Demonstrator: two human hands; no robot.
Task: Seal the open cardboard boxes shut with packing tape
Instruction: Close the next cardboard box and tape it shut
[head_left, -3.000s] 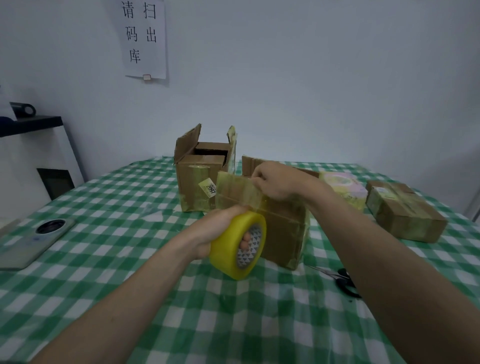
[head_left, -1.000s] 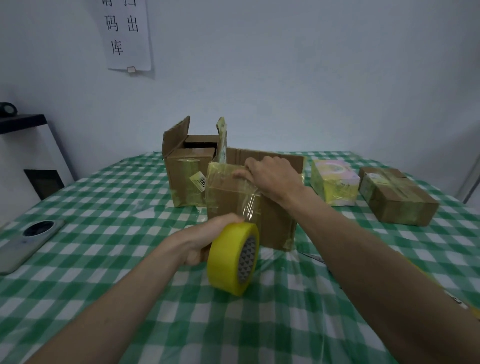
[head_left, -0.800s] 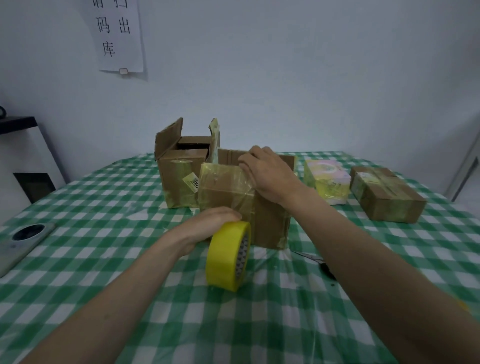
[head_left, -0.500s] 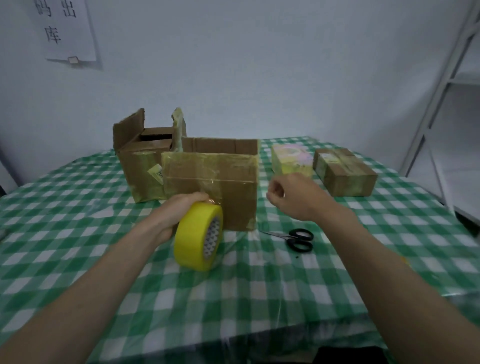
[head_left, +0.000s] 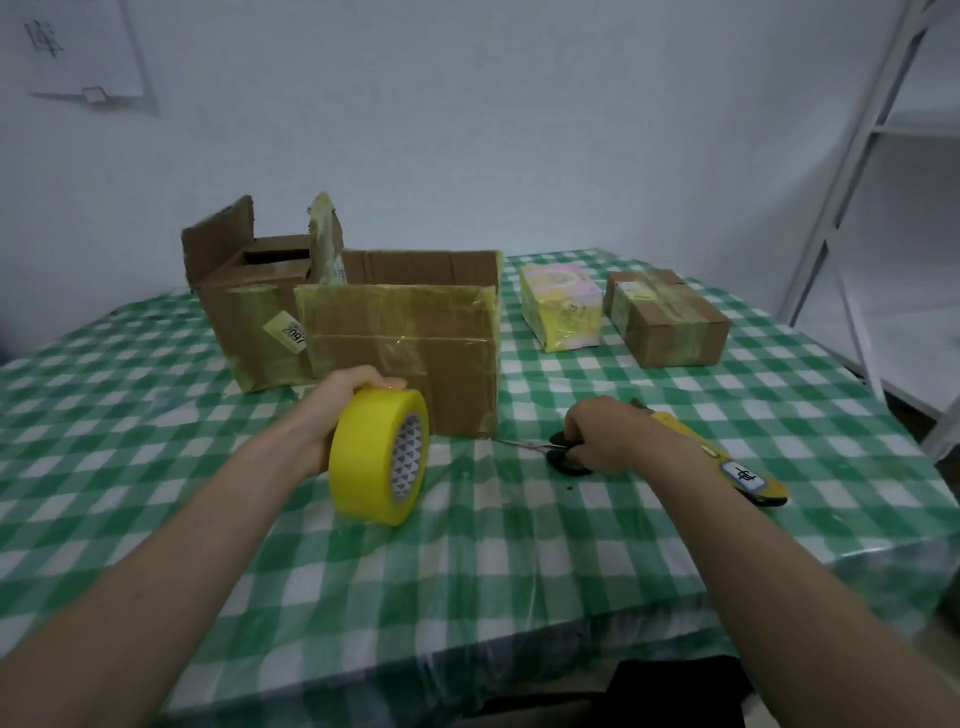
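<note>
The left hand (head_left: 343, 400) holds a yellow roll of packing tape (head_left: 382, 462) at centre frame, fingers curled over its rim in a firm grip, the roll upright just above the green-and-white checked tabletop (head_left: 467, 561). A clear strip runs from the roll up to the front face of the brown cardboard box with one raised flap (head_left: 410, 353), just behind it. To the right of centre, the right hand (head_left: 605, 434) closes its fingers on the black-handled scissors (head_left: 563, 452) lying on the cloth near the box's lower right corner; the blades point left toward that corner.

Behind the front box, touching it at upper left, stands an open brown cardboard box with raised flaps (head_left: 249, 317). At upper right sit a yellow-and-pink wrapped packet (head_left: 563, 306) and a taped-shut brown cardboard box (head_left: 670, 319), near each other but apart. A yellow utility knife (head_left: 727, 462) lies beside the right forearm. Bare cloth stretches from the hands down to the tabletop's near edge along the lower frame. A white shelf frame (head_left: 852, 171) stands at the far right.
</note>
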